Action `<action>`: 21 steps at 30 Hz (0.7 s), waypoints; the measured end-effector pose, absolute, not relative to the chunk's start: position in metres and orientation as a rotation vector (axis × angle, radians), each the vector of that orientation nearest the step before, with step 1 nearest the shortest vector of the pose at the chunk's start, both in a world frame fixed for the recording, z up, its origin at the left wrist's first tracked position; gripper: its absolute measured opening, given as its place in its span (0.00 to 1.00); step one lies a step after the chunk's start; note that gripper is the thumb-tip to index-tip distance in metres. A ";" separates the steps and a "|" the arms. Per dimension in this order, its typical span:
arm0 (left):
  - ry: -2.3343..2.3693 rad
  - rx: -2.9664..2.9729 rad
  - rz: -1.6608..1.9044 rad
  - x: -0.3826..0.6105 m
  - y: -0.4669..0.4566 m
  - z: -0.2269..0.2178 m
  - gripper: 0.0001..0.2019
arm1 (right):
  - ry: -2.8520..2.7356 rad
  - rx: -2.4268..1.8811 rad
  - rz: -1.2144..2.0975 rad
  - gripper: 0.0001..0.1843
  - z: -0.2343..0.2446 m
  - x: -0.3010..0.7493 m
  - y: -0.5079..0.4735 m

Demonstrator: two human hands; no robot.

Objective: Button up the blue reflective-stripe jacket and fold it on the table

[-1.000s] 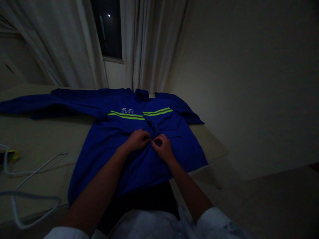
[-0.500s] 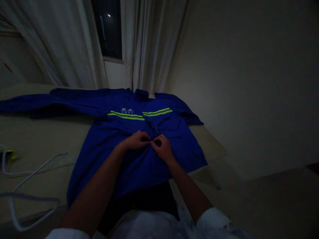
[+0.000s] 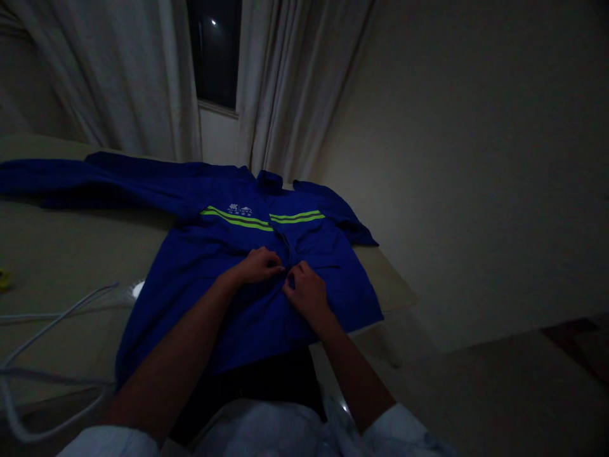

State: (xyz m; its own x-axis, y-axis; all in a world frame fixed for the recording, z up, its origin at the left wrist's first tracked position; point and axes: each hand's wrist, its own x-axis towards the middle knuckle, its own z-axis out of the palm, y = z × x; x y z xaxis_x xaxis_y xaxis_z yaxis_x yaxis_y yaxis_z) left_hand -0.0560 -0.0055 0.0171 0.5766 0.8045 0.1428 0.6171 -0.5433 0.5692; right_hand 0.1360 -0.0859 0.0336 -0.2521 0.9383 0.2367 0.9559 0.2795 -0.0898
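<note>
A blue work jacket (image 3: 190, 266) with yellow-green stripes and a white chest logo lies spread front side up, its collar at the far end. Both hands meet at its front opening, below the stripes. My left hand (image 3: 259, 265) is closed, fingertips pinching the edge of the placket. Just to the right, my right hand (image 3: 307, 289) has its thumb and fingers curled together on the other side of the same opening. The gap between the stripes shows the placket parted a little above the hands. Any button under the fingertips is too dark and small to make out.
The jacket rests on a pale table (image 3: 85, 247). A white cable (image 3: 61, 330) loops at the left, with a yellow object (image 3: 4, 279) at the left edge. Curtains (image 3: 137, 82) and a dark window (image 3: 214, 57) stand behind; a wall (image 3: 466, 171) rises on the right.
My right hand has turned slightly, its fingers now lower and closer together on the placket. My left hand stays nearly in place. The whole view has shifted slightly.
</note>
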 end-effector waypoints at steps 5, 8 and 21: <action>1.196 2.368 0.412 -0.055 -0.010 0.020 0.11 | -2.363 -1.841 -0.257 0.06 0.038 0.128 -0.085; 1.243 2.383 0.389 -0.052 -0.012 0.019 0.12 | -2.392 -1.894 -0.297 0.08 0.038 0.122 -0.086; 1.175 2.471 0.613 -0.044 -0.019 0.017 0.07 | -2.389 -2.072 -0.359 0.11 0.050 0.114 -0.094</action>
State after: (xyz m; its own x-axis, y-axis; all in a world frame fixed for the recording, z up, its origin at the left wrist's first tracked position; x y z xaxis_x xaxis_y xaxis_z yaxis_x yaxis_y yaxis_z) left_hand -0.0442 -0.0190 0.0169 0.5661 0.7899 0.2357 0.6451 -0.6026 0.4698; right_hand 0.1144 -0.0943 0.0495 -0.1517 0.9816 0.1157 0.9723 0.1272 0.1959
